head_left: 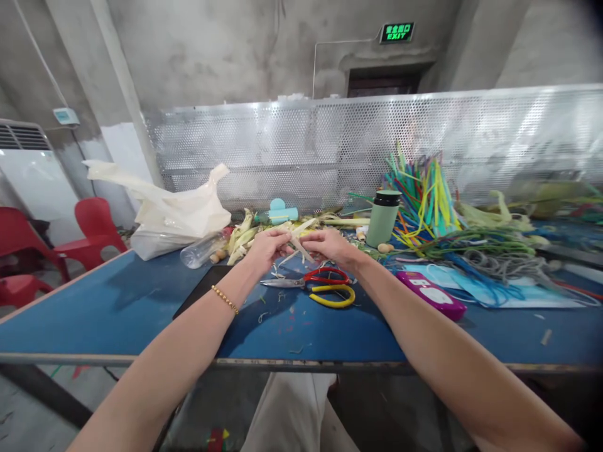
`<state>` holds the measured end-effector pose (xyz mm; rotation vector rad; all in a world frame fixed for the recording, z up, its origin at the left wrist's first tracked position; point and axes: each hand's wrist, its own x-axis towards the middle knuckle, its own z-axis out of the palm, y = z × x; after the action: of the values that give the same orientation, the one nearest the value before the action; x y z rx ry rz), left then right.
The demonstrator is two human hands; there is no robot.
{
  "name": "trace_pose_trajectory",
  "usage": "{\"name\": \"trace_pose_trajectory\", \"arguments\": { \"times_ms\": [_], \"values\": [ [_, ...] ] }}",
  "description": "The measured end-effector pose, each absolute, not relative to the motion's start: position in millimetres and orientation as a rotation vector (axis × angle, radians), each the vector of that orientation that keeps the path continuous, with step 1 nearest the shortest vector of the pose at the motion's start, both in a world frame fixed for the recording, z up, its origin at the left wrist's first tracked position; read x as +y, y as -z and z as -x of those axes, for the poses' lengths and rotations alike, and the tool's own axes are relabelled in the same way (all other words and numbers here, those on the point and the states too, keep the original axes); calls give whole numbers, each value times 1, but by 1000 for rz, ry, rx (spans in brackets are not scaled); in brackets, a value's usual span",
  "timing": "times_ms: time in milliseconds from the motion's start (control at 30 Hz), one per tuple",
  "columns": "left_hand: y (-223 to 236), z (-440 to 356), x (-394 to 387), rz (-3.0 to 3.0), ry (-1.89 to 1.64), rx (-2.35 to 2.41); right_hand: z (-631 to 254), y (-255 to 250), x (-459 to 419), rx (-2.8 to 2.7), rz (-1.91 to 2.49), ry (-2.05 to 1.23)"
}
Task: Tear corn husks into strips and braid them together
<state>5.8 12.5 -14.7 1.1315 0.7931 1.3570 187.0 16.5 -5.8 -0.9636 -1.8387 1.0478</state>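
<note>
Pale strips (303, 248) are pinched by the left hand (269, 245) and right hand (331, 244), crossed (apparently not yet fastened), beyond the scissors (288, 283).

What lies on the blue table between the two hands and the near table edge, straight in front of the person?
Scissors with red and yellow handles, and a few small scraps on the blue table. The head view shows this.

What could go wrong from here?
Metal scissors with red and yellow handles lie close to the left hand and right hand; a low move might mean a nick. The upright pale-green bottle with a black lid could get knocked by the right hand. Thin, pale strips might slip from grasp.
</note>
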Motion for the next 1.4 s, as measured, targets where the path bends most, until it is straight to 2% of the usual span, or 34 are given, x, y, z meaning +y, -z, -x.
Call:
{"name": "trace_pose_trajectory", "arguments": {
  "times_ms": [133,233,467,600,800,967,1067,1233,1400],
  "values": [
    [15,-3,15,-1164,-1343,761,-178,14,13,-1789,888,-1250],
    [15,-2,15,-1146,-1344,787,-176,16,14,-1750,869,-1277],
    [15,-1,18,-1183,-1376,830,-173,8,9,-1900,953,-818],
    [17,0,22,-1212,-1419,846,-174,-5,-1,-1906,1010,-757],
    [18,1,23,-1276,-1435,833,-189,-23,-11,-2063,812,-1083],
    [14,0,18,-1293,-1437,853,-198,-27,-11,-2169,779,-1211],
    [13,-3,13,-1334,-1429,895,-196,-25,-8,-2159,778,-1053],
    [11,-7,7,-1437,-1419,951,-188,-19,-2,-2072,798,-538],
    [10,-9,2,-1491,-1395,959,-183,-16,3,-1953,807,-356]
  ]
}}
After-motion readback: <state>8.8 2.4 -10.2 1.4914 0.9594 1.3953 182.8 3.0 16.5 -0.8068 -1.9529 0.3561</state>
